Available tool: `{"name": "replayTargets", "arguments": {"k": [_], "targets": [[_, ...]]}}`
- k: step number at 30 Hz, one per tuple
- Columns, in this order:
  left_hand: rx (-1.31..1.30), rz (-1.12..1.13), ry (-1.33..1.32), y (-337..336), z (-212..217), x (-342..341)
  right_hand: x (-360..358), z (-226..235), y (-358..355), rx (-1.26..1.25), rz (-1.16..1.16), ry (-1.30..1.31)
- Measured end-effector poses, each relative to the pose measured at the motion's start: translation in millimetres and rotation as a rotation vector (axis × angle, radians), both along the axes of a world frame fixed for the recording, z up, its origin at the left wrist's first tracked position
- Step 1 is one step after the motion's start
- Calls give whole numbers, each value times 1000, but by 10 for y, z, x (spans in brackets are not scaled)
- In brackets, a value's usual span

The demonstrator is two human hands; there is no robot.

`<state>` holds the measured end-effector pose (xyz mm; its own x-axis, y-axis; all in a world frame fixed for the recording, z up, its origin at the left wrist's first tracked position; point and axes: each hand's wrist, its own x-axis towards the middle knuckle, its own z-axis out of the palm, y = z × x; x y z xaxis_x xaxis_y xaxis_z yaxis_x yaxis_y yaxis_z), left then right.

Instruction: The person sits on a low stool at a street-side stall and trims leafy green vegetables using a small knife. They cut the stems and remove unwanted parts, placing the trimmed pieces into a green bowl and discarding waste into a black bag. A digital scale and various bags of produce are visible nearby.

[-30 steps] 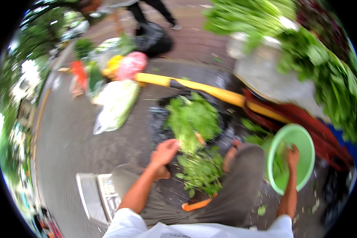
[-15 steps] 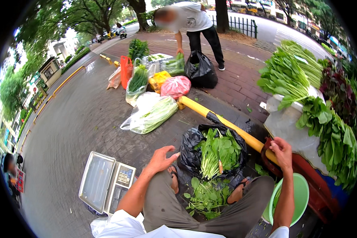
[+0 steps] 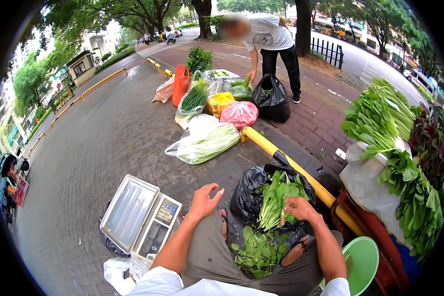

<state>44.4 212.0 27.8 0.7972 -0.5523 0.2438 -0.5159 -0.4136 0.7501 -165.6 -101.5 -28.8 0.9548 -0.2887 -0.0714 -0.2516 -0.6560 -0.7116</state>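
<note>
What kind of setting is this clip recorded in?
Most likely an outdoor street-side vegetable stall on a paved sidewalk. Bagged greens lie on the paving, a weighing scale sits by the left hand, and the right hand rests on leafy greens in a black bag.

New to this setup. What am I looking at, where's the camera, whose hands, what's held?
There is no machine here. A person wears a wide fisheye camera on the head, looking down, so straight edges curve near the rim. The two forearms coming in from the bottom are that person's own.

The left hand rests on the left knee, fingers spread, holding nothing. The right hand pinches a thin stem at a bunch of leafy greens lying on a black plastic bag. More loose greens lie on the ground between the feet.

Around them: a metal tray scale on the left, a green plastic basin on the right, a yellow pole, and bagged vegetables on the pavement. Another person bends over bags farther away.
</note>
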Motion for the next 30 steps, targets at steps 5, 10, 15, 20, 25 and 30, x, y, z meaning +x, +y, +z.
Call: {"name": "replayTargets", "arguments": {"k": [5, 10, 15, 20, 25, 30], "targets": [[-23, 8, -108, 80, -61, 46, -22, -269, -137, -20, -26, 56], [-8, 18, -45, 39, -41, 9, 9, -330, -148, -144, -16, 155], [7, 1, -213, 91, -120, 62, 82, -369, -56, -160, 13, 74], [-28, 7, -253, 43, -113, -18, 65, -325, -126, -119, -19, 86], [-96, -14, -290, 12, -273, -73, 35, -300, -185, -112, -50, 36], [-30, -14, -243, -85, -398, -126, 49, -230, -97, -116, -37, 41]]}}
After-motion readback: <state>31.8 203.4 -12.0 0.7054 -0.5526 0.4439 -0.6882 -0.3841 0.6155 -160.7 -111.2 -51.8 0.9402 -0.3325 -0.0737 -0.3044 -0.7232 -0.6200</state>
